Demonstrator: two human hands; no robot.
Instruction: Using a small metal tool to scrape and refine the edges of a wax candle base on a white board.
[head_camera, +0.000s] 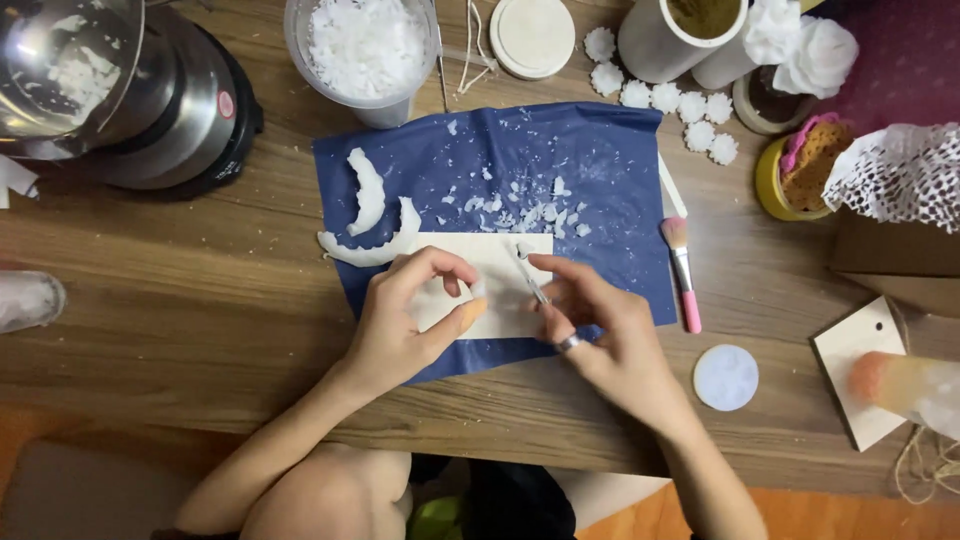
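Hands over blue sheet, left hand pinching peach piece, right hand fingers gripping thin tool, pink brush beside.

A small round red label is seen on the metal appliance (top left)

the left hand pinches a small white piece over a pale board lying on a blue sheet in the middle of the tabletop. the right hand holds a thin metal tool beside it. white flakes litter the sheet; a pink brush lies at its right edge.
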